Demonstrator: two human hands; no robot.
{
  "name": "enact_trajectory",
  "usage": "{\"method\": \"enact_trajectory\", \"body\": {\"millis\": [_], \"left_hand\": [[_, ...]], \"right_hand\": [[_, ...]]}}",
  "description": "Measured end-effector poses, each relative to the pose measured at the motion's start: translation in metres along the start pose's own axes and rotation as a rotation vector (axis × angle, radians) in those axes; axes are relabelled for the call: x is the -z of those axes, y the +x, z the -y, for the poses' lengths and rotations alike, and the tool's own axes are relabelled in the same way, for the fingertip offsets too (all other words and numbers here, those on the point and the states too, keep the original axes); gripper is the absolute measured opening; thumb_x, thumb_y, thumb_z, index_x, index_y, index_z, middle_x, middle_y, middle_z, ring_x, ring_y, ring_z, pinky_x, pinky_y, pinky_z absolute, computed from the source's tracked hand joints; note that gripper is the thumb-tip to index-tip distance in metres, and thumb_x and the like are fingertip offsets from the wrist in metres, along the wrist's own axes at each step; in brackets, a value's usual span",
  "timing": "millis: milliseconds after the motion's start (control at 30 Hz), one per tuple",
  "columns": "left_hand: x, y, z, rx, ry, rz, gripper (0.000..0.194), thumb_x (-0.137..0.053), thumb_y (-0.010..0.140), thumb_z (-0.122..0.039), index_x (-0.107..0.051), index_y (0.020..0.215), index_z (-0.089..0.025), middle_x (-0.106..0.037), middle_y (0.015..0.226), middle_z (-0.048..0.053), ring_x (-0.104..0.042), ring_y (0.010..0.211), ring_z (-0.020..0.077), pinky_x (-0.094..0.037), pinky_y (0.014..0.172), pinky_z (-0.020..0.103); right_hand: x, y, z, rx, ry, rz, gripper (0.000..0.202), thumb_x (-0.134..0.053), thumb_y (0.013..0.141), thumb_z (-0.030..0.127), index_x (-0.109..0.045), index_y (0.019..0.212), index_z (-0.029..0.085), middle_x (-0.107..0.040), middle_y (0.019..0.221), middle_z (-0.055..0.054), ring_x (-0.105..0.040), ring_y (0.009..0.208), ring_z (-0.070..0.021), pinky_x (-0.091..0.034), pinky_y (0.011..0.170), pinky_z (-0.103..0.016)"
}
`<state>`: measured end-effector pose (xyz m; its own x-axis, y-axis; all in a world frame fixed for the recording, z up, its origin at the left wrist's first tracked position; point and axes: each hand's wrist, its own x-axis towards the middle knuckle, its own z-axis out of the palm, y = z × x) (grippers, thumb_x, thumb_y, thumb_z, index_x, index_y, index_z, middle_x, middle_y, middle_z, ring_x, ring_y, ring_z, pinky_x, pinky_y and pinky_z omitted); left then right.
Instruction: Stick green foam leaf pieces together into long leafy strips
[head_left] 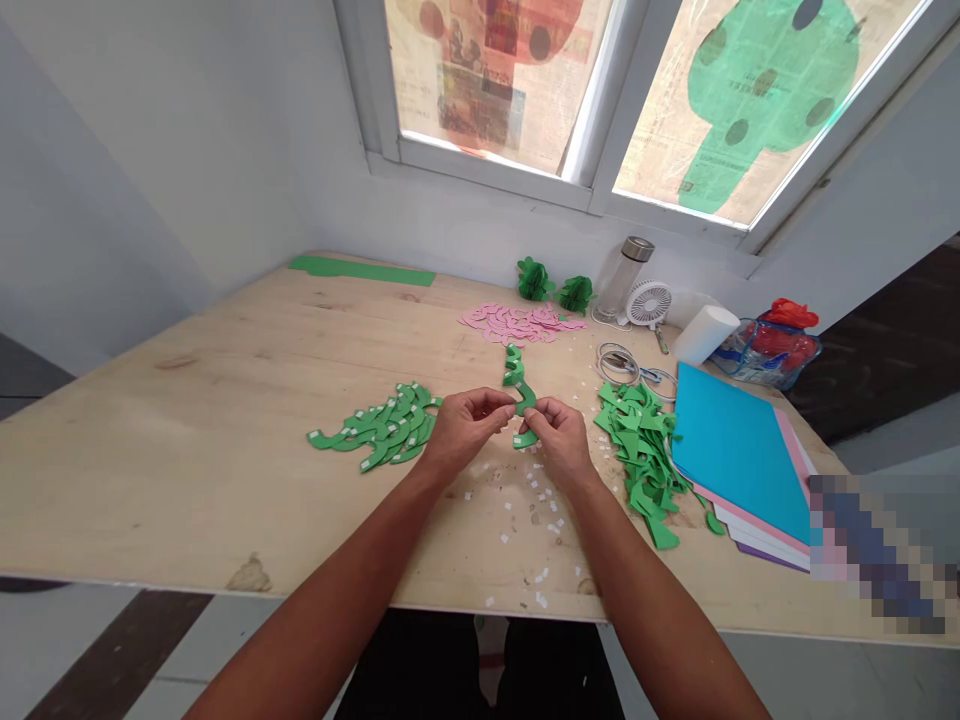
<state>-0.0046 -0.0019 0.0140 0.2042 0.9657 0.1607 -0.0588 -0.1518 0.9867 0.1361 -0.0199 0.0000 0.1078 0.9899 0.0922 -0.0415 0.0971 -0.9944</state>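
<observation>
Green curved piece [531, 396], one: held above the table [247, 400], left hand [469, 425] and right hand [561, 438] each pinching it, fingertips narrow. Near: white bits [541, 601], scattered. Mid-table: a pile of green curved pieces [390, 428] lies left; green offcuts [641, 450] lie right, beside a blue sheet [739, 450]. Far: pink cutouts [517, 323]; beyond, right, a bottle [621, 285] stands beside a white fan [649, 303].

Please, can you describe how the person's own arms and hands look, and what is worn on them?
The left hand and right hand are bare, without gloves. No ring shows on the visible fingers. Both forearms are uncovered: no sleeve, watch, bracelet or cable is seen.
</observation>
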Motion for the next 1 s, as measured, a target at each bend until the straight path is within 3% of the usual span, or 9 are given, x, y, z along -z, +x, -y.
{"method": "enact_trajectory", "body": {"millis": [300, 667, 1000], "left_hand": [[0.001, 0.003, 0.006, -0.01, -0.04, -0.001, 0.015, -0.07, 0.064, -0.03, -0.067, 0.065, -0.015, -0.061, 0.059, 0.001, -0.053, 0.054, 0.0115, -0.045, 0.051, 0.023], [0.006, 0.008, 0.01, 0.105, -0.2, 0.052, 0.019, -0.071, 0.063, -0.032, -0.066, 0.064, -0.014, -0.061, 0.056, 0.002, -0.053, 0.052, 0.0114, -0.044, 0.052, 0.024], [0.005, 0.007, 0.01, 0.21, -0.321, 0.058, 0.019, -0.074, 0.059, -0.029, -0.065, 0.065, -0.013, -0.062, 0.057, 0.002, -0.056, 0.055, 0.0119, -0.045, 0.053, 0.025]], "right_hand": [[-0.002, 0.0, -0.003, 0.033, -0.106, 0.011, 0.022, -0.062, 0.07, 0.037, -0.059, 0.06, 0.018, -0.06, 0.053, 0.0, -0.048, 0.046, -0.0098, -0.038, 0.043, -0.021], [-0.003, -0.003, 0.005, 0.059, -0.079, 0.042, 0.019, -0.06, 0.073, 0.037, -0.064, 0.07, 0.018, -0.063, 0.062, -0.002, -0.055, 0.057, -0.014, -0.044, 0.054, -0.025], [-0.001, 0.0, -0.006, 0.03, -0.088, 0.023, 0.017, -0.062, 0.072, 0.034, -0.063, 0.07, 0.017, -0.062, 0.058, 0.0, -0.052, 0.05, -0.012, -0.043, 0.052, -0.025]]}}
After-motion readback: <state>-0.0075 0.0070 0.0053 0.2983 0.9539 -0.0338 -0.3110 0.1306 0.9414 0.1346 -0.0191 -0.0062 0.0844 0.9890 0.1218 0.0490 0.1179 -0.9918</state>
